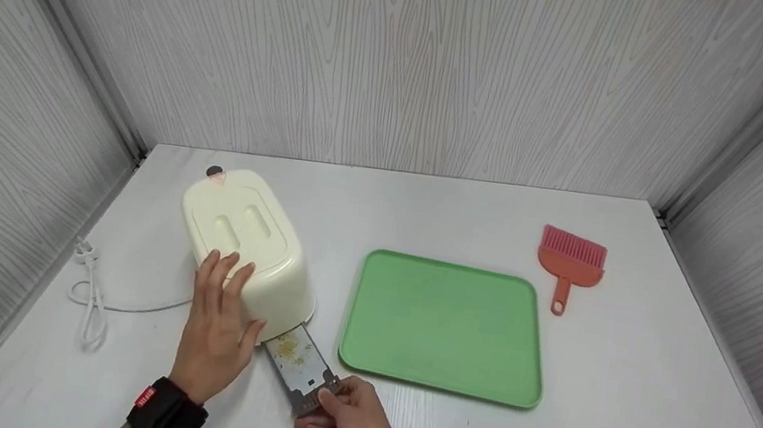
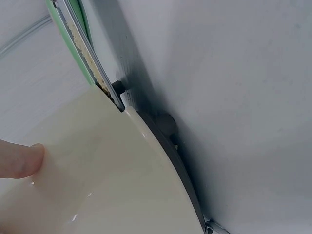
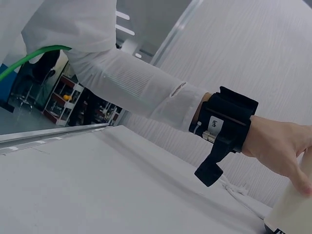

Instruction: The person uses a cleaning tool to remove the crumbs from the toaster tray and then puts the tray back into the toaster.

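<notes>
A cream toaster (image 1: 242,240) stands at the left of the table, set at an angle. My left hand (image 1: 215,332) rests on its near end, fingers on the top edge and thumb on the end wall. In the left wrist view a fingertip (image 2: 29,161) touches the toaster's smooth cream wall (image 2: 112,170). The grey crumb tray (image 1: 299,361) sticks out from under the near end, with yellow crumbs on it. My right hand (image 1: 355,417) pinches its outer end, thumb on top. The tray's inner end is hidden in the toaster.
Right of the crumb tray lies a green tray (image 1: 444,325). A small brush (image 1: 570,265) with red bristles and an orange handle lies further right. The toaster's white cord and plug (image 1: 91,301) lie at the left. Patterned panels (image 1: 409,63) wall in the table.
</notes>
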`<state>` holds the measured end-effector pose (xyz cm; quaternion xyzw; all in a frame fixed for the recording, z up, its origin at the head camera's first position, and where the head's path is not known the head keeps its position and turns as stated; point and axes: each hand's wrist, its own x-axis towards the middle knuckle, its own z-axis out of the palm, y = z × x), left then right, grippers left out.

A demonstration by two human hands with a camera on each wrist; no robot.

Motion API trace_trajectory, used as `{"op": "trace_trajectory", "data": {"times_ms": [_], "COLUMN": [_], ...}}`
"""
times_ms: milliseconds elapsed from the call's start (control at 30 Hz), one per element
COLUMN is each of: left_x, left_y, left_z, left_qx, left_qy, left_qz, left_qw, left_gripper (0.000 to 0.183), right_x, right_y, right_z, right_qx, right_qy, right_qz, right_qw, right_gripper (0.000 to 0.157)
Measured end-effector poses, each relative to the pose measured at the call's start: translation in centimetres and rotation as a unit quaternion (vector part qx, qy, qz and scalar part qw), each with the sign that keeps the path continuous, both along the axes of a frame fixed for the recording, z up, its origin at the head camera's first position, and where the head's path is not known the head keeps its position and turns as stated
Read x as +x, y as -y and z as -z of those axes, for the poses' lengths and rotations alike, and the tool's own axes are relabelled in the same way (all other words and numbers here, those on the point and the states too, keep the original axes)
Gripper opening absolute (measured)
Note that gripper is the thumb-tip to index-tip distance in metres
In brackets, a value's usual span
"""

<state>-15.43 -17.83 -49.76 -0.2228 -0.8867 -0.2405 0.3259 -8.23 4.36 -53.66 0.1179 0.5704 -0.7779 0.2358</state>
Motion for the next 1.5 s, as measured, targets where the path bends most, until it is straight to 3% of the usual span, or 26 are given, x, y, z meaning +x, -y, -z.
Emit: {"op": "trace_trajectory", "data": {"times_ms": [367,600,1033,1500], "left_x": [0.0,-0.1,-0.1,0.0], "left_y": [0.0,0.0,0.0,0.2], "left_z": [-0.1,0.0,0.0,0.1], "left_qx": [-0.004,0.006,0.008,-0.006], "left_qy": [0.011,-0.015,-0.017,0.001], "left_qz": [0.001,0.008,0.010,0.006], "left_qw": [0.9999,0.9998,0.9998,1.0000], "left_gripper": [0.092,0.097,0.099,0.091], "right_x": [0.2,0.6,1.5,2.4], "right_y": [-0.7,-1.2,-2.3,-3.7], "right_z": [0.3,0.3,0.2,0.0], "right_qx": [0.004,-0.003,-0.006,-0.013], "right_qy": [0.000,-0.006,-0.026,0.002], "right_qz": [-0.008,-0.015,-0.038,-0.052], "right_qw": [1.000,1.000,0.999,0.999], "right_gripper": [0.007,0.005,0.004,0.004]}}
